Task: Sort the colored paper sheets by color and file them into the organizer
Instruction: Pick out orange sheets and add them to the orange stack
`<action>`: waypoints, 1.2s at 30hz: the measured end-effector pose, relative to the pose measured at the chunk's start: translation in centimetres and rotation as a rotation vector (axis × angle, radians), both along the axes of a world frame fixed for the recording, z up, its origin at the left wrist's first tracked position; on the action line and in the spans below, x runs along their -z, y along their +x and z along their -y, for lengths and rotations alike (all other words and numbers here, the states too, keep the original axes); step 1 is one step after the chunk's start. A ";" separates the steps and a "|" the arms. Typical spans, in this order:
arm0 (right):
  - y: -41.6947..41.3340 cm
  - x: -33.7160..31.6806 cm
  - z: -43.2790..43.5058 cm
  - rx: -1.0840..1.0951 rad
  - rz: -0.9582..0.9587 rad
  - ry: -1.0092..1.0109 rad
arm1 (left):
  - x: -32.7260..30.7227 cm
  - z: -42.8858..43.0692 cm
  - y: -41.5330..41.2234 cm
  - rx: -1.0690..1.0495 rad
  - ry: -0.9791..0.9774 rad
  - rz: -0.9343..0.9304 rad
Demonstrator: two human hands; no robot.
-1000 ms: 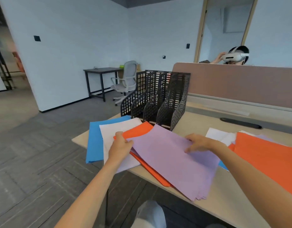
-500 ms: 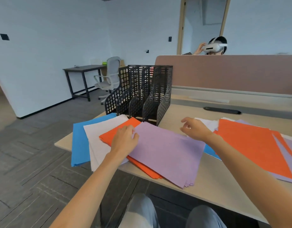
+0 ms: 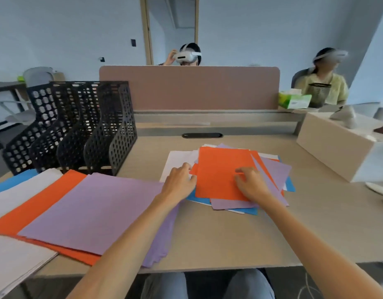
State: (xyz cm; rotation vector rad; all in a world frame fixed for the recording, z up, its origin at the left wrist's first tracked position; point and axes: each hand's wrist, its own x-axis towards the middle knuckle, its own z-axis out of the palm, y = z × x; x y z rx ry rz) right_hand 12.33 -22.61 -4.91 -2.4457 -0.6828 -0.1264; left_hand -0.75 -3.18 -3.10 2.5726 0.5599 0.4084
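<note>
Sheets point(image 3: 274, 171) not yet sorted lie in a loose mixed pile to the right of the organizer point(image 3: 78, 126), with an orange sheet point(image 3: 218, 169) on top. In front of the organizer four fanned stacks overlap: a blue stack point(image 3: 11, 180), a white stack point(image 3: 24, 188), an orange stack point(image 3: 35, 212) and a purple stack point(image 3: 95, 212). No paper shows above the organizer's slots.

My left hand point(image 3: 178, 180) sits at the orange sheet's edge nearer the organizer, fingers curled; whether they pinch that edge I cannot tell. My right hand point(image 3: 251, 184) rests on the same sheet, on the side away from the organizer, fingers bent down onto it; I cannot tell if they hold a fold or only press.

By my reading, sorting is the step in hand and filing has not begun. The next move calls for freeing this top sheet alone from those under it. It then needs carrying to the organizer's front and laying on the orange stack, squared so it does not slide over the purple stack.
</note>
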 end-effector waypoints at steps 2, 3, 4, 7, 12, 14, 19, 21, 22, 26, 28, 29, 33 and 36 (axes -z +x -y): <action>0.6 0.8 1.3 0.036 0.013 -0.026 | 0.1 0.4 2.3 -0.028 -0.035 -0.115; 0.8 1.0 1.9 0.048 0.017 -0.037 | 0.1 0.6 3.2 -0.049 -0.036 -0.169; 1.0 1.3 2.3 0.052 0.026 -0.051 | 0.2 0.8 3.8 -0.075 -0.027 -0.209; 1.5 1.8 2.9 0.062 0.041 -0.095 | 0.5 1.0 5.2 -0.111 -0.027 -0.204; 2.2 2.2 2.7 0.104 0.070 -0.112 | 0.0 1.5 5.7 -0.074 -0.424 -0.045; 2.6 2.5 3.1 0.182 0.052 -0.099 | -0.2 1.5 5.9 -0.086 -0.567 -0.004; 3.0 3.0 3.4 0.216 0.056 -0.157 | 0.1 2.0 6.5 -0.150 -0.856 0.076; 2.9 3.1 3.3 0.205 0.053 -0.151 | 0.1 2.1 6.6 -0.173 -0.882 0.095; 3.0 3.1 3.4 0.208 0.050 -0.137 | 0.0 2.0 6.7 -0.168 -0.886 0.083; 3.1 2.0 3.5 0.272 -0.006 -0.081 | -0.5 2.0 7.2 -0.167 -0.766 -0.003; 3.6 1.1 3.4 0.284 -0.065 -0.101 | -0.7 2.1 7.1 -0.167 -0.753 -0.028; 4.1 0.7 3.4 0.275 -0.100 -0.102 | -0.8 2.3 7.1 -0.154 -0.747 -0.038; 6.2 -0.8 3.5 0.256 -0.268 -0.003 | -0.8 2.9 7.0 -0.099 -0.700 -0.004; 7.0 -1.5 3.9 0.269 -0.401 0.209 | -0.4 3.2 6.7 -0.062 -0.644 -0.036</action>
